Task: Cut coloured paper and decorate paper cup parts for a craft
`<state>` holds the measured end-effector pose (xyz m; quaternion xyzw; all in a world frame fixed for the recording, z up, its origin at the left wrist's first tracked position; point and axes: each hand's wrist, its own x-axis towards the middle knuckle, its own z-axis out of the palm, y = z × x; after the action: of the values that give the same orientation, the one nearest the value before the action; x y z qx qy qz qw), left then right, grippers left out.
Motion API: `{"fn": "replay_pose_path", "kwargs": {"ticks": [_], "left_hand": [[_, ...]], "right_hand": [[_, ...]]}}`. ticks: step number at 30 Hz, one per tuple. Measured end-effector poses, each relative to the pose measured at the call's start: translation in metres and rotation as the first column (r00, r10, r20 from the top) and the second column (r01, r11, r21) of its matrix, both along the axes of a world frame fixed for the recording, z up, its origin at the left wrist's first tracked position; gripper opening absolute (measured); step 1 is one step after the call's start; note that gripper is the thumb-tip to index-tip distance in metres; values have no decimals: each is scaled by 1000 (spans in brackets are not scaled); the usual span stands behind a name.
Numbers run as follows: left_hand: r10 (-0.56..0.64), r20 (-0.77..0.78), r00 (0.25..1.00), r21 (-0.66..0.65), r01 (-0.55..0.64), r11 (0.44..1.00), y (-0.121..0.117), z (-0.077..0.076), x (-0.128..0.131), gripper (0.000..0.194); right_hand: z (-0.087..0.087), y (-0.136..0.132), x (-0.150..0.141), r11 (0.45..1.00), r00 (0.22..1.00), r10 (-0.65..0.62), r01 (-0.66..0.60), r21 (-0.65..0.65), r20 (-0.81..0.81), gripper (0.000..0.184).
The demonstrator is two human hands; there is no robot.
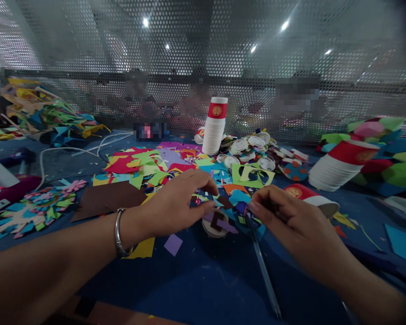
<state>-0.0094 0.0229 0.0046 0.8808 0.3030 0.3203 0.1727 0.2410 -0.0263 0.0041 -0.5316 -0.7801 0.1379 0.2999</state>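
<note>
My left hand (181, 201) is over the table, thumb and fingers curved and apart with nothing visible between them. Its thumb tip is at the upper edge of a small round disc (212, 231). On the disc lie a brown paper piece (218, 216) and a purple paper strip (229, 227), which sticks out to the right. To the right, my right hand (291, 221) has thumb and forefinger pinched together; whatever they hold, if anything, is too small to make out. A pen (265, 275) lies just below those fingertips. A purple paper square (173, 244) is left of the disc.
Coloured paper scraps (135, 164) cover the middle. Behind them stand stacked paper cups (213, 135) beside a heap of round lids (246, 146). Another cup stack (338, 167) leans at right, near a tipped cup (313, 198). A glue gun (6, 194) and white cord are left.
</note>
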Motion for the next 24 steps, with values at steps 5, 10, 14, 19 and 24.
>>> {"fn": "replay_pose_path", "kwargs": {"ticks": [5,10,14,19,24], "left_hand": [[101,33,994,-27,-101,995,7,1,-3,11],[87,20,996,-47,-86,995,-3,4,1,9],[15,-11,1000,-8,-15,1000,-19,6,9,9],[40,-146,988,209,-9,978,-23,2,17,17],[109,-212,971,404,-14,915,-23,2,23,13]], "right_hand": [[-2,6,9,996,996,-83,83,-17,-24,29],[-3,9,9,992,985,-125,122,-29,-120,36],[0,4,-1,990,975,-26,-5,-139,-223,32],[1,-4,-13,975,962,92,-140,-173,-258,19],[2,-8,-17,969,950,141,-190,-159,-279,15]]}}
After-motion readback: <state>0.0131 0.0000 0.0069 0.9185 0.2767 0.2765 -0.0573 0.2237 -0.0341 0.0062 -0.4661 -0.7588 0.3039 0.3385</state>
